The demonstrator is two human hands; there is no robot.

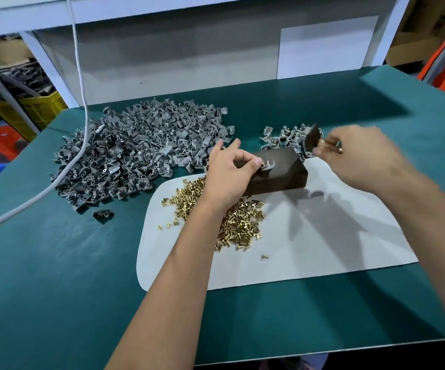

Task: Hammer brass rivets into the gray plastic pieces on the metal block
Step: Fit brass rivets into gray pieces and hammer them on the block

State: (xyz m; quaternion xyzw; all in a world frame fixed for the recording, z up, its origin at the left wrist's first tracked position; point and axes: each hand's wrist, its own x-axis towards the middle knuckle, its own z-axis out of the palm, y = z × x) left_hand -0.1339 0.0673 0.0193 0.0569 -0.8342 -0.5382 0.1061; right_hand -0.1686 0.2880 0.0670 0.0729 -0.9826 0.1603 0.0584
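With the left hand [229, 169] pinching the gray piece [267, 166] on the metal block [277, 173] at the desk's centre and the right hand [360, 153] gripping the hammer [312, 140] at two o'clock, strike squarely, fingertips clear.

My table [56, 276] lies open at seven o'clock; gray plastic pieces [136, 145] crowd eleven, brass rivets [240, 222] sit central, a cable [80, 76] dangles at ten.
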